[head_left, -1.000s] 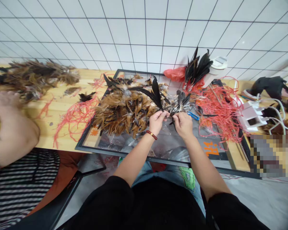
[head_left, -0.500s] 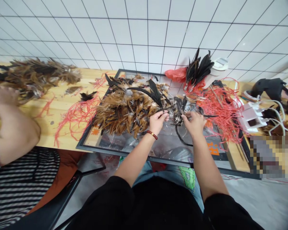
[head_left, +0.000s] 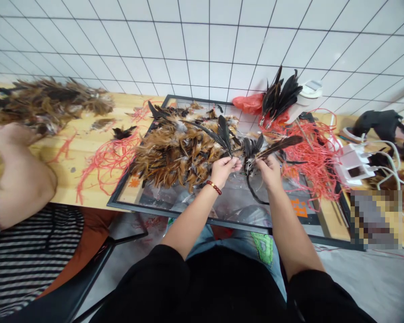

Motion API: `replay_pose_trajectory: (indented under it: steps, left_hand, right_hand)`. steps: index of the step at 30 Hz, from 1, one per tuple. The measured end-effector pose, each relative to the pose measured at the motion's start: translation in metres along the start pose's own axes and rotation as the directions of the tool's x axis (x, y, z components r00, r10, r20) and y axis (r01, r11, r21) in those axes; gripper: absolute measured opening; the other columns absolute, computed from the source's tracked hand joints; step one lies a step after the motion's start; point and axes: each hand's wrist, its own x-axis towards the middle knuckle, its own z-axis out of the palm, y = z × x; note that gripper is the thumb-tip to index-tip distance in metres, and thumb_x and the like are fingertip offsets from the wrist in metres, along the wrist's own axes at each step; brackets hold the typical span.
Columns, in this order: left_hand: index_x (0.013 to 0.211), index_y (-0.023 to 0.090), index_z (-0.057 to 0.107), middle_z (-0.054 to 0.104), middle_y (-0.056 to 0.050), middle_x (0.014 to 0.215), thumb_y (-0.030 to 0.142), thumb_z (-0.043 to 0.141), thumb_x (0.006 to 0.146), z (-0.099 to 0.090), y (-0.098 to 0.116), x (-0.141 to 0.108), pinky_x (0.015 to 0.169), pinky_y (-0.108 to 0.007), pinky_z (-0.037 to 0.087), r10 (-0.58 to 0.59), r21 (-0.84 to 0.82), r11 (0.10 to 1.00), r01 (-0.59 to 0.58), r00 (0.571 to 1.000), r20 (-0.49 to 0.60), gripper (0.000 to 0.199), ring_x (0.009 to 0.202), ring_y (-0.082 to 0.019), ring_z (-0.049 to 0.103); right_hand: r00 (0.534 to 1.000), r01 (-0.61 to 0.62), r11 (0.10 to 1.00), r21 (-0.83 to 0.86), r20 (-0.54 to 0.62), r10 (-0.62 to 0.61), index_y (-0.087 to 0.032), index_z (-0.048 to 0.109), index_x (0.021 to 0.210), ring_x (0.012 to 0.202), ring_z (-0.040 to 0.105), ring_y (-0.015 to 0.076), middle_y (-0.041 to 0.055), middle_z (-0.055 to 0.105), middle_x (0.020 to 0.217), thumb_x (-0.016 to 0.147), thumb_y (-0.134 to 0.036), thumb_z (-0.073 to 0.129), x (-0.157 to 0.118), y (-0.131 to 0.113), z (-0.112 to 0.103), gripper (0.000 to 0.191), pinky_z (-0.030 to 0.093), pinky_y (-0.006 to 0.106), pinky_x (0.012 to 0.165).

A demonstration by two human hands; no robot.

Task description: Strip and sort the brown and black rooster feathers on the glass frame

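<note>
My left hand (head_left: 223, 171) pinched black feathers (head_left: 223, 131) near their quills. My right hand (head_left: 271, 172), also closed, gripped a long dark feather (head_left: 285, 144) slanting away rightward, toward the red strands (head_left: 318, 159). The small feather pile (head_left: 248, 147) lay between them, nearer the right hand. Half a second earlier, no long feather jutted there.

1. The left forearm (head_left: 190, 218) slants inward across the counter's (head_left: 69, 172) front edge.
2. The left hand (head_left: 224, 170) is between the front and back edges, thumb and index finger pinched, other fingers curled.
3. The right forearm (head_left: 291, 226) crosses that same edge, slanting inward from the right.
4. The right hand (head_left: 271, 171) pinches with its thumb and fingertips, back of the hand upward.
5. Both hands are near each other, apart.
</note>
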Motion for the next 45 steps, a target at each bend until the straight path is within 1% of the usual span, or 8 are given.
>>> replay_pose_trajectory:
  steps: [10, 16, 22, 25, 29, 32, 36, 45]
  left_hand:
    - [0.081, 0.011, 0.070, 0.070, -0.003, 0.068, 0.031, 0.080, 0.074, 0.001, -0.001, -0.002, 0.059, -0.023, 0.053, 0.003, 0.135, 0.991, -0.005, 1.000, 0.013, 0.023, 0.057, -0.009, 0.064]
    - [0.081, 0.011, 0.069, 0.071, -0.004, 0.071, 0.040, 0.081, 0.072, 0.000, -0.005, 0.001, 0.056, -0.020, 0.053, 0.010, 0.163, 0.986, -0.016, 0.999, 0.038, 0.033, 0.061, -0.010, 0.066]
    - [0.078, 0.011, 0.070, 0.074, -0.008, 0.077, 0.041, 0.081, 0.071, -0.002, -0.010, 0.000, 0.056, -0.022, 0.054, -0.031, 0.250, 0.968, -0.018, 0.981, 0.193, 0.033, 0.061, -0.011, 0.067]
    - [0.074, 0.012, 0.069, 0.072, -0.005, 0.069, 0.041, 0.081, 0.070, -0.001, -0.011, -0.002, 0.054, -0.020, 0.052, -0.017, 0.306, 0.950, -0.065, 0.966, 0.259, 0.032, 0.058, -0.010, 0.065]
    - [0.080, 0.012, 0.069, 0.071, -0.004, 0.070, 0.043, 0.078, 0.073, -0.001, -0.008, -0.001, 0.056, -0.020, 0.053, 0.101, 0.216, 0.968, -0.126, 0.987, 0.126, 0.033, 0.061, -0.010, 0.066]
    - [0.087, 0.013, 0.069, 0.073, -0.005, 0.077, 0.044, 0.075, 0.077, -0.002, -0.003, 0.002, 0.056, -0.021, 0.054, 0.157, 0.138, 0.978, -0.155, 0.988, 0.000, 0.033, 0.066, -0.012, 0.069]
    - [0.091, 0.013, 0.069, 0.073, -0.005, 0.080, 0.041, 0.074, 0.078, -0.002, -0.001, 0.003, 0.057, -0.022, 0.053, 0.149, 0.116, 0.983, -0.143, 0.988, -0.046, 0.031, 0.063, -0.011, 0.069]
    - [0.081, 0.012, 0.066, 0.069, -0.002, 0.071, 0.031, 0.079, 0.075, 0.001, 0.004, 0.003, 0.067, -0.023, 0.055, 0.095, 0.013, 0.995, -0.094, 0.990, -0.104, 0.024, 0.062, -0.009, 0.067]
  right_hand:
    - [0.977, -0.203, 0.949, 0.243, 0.119, 0.178, -0.022, 0.057, 0.075, 0.052, 0.048, 0.0100, -0.0051, 0.056, 0.059, 0.068, -0.042, 0.075, -0.004, -0.014, 0.005, 0.027, 0.037, 0.024, 0.053]
    - [0.997, -0.063, 0.973, 0.221, 0.051, 0.053, -0.021, 0.061, 0.073, 0.052, 0.039, 0.0080, -0.0067, 0.046, 0.056, 0.074, -0.049, 0.074, -0.004, -0.008, 0.007, 0.031, 0.032, 0.024, 0.054]
    - [0.985, 0.145, 0.989, -0.033, 0.098, -0.141, -0.022, 0.068, 0.080, 0.081, 0.059, 0.0169, 0.0019, 0.064, 0.082, 0.080, -0.048, 0.067, -0.008, -0.012, 0.009, 0.026, 0.048, 0.034, 0.078]
    - [0.976, 0.194, 0.970, -0.145, 0.129, -0.176, -0.022, 0.068, 0.079, 0.083, 0.060, 0.0182, 0.0051, 0.065, 0.091, 0.082, -0.048, 0.065, -0.010, -0.014, 0.010, 0.026, 0.049, 0.035, 0.079]
    - [0.978, 0.207, 0.876, -0.436, 0.124, -0.170, -0.020, 0.069, 0.087, 0.079, 0.060, 0.0186, 0.0062, 0.066, 0.085, 0.087, -0.045, 0.057, -0.014, -0.016, 0.009, 0.027, 0.047, 0.034, 0.077]
    - [0.981, 0.191, 0.678, -0.710, 0.154, -0.115, -0.020, 0.068, 0.076, 0.079, 0.060, 0.0205, 0.0075, 0.066, 0.081, 0.085, -0.053, 0.059, -0.018, -0.020, 0.008, 0.036, 0.044, 0.034, 0.075]
    - [0.979, 0.192, 0.499, -0.845, 0.200, -0.039, -0.020, 0.068, 0.069, 0.080, 0.061, 0.0232, 0.0097, 0.070, 0.082, 0.080, -0.055, 0.062, -0.021, -0.022, 0.011, 0.037, 0.042, 0.035, 0.075]
    - [0.999, 0.047, 0.654, -0.755, 0.053, -0.011, -0.021, 0.067, 0.071, 0.074, 0.059, 0.0211, 0.0070, 0.070, 0.077, 0.078, -0.033, 0.054, -0.014, -0.013, 0.006, 0.019, 0.041, 0.032, 0.068]
